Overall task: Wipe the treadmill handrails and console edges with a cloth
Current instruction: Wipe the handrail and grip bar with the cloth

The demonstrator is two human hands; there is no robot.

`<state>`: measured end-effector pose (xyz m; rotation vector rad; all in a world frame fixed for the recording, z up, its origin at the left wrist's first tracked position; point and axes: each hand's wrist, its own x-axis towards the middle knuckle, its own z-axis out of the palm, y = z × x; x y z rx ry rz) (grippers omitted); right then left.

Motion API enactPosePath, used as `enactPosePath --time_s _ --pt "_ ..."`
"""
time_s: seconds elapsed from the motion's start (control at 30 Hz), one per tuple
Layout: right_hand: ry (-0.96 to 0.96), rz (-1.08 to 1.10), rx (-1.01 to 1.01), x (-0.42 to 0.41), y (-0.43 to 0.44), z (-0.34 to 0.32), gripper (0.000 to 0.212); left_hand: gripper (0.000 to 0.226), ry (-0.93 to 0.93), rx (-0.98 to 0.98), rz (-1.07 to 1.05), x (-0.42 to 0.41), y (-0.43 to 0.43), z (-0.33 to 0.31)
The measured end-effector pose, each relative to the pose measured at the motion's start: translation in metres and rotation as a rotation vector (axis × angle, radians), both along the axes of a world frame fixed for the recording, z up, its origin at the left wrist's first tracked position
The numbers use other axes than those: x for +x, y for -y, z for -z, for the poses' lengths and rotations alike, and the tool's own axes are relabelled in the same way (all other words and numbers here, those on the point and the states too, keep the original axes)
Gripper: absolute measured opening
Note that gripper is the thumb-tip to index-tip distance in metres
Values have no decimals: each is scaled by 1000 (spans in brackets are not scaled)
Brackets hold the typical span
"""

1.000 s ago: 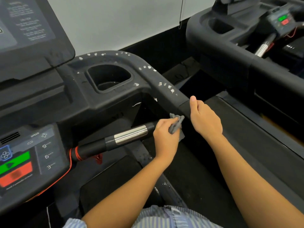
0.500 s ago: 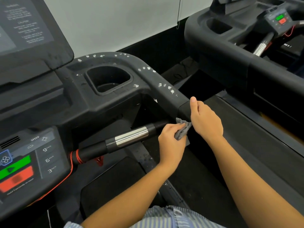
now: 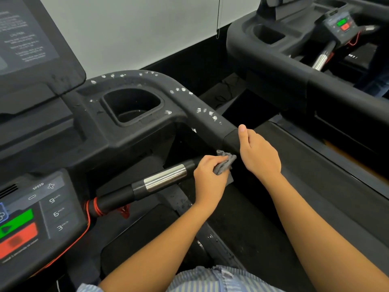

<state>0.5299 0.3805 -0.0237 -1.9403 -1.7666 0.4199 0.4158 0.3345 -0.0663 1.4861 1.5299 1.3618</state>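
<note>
While bunched in the clenched left hand [image 3: 207, 178], grey cloth [image 3: 224, 164] touches the handrail [image 3: 207, 119] underside — right hand [image 3: 260, 153] wrapped over the rail, white flecks [image 3: 205, 111] upslope; second treadmill [image 3: 294, 66] beside, pale wall [image 3: 136, 32] behind.

Two bare forearms rise from the bottom of the frame toward the centre, with no sleeves, watch, bracelet or rings showing on them. The left hand [image 3: 207, 178] and right hand [image 3: 257, 153] are ungloved, and the right thumb shows a short, plain nail at its tip. At the bottom centre of the frame lies a strip of the person's shirt [image 3: 210, 280], a light fabric with thin blue and white stripes, creased, with a seam or placket running through its middle.
</note>
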Motion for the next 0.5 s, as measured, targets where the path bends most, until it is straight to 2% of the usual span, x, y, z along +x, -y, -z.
enactPosePath --time_s 0.1,0.23,0.3,0.4,0.5 --pt "-5 6 -1 -1 1 -1 45 21 -1 -8 86 -2 6 -1" --pt "-24 21 8 -3 3 -3 45 19 -106 -19 277 -10 5 -6" --pt "-20 33 0 -4 3 -4 45 15 -103 23 217 -21 -4 -10" --pt "-3 49 -7 -5 4 -6 47 15 -49 52 6 -33 -24 -18" --pt "-14 64 -18 -6 3 -6 50 14 -43 30 63 -26 -26 -21"
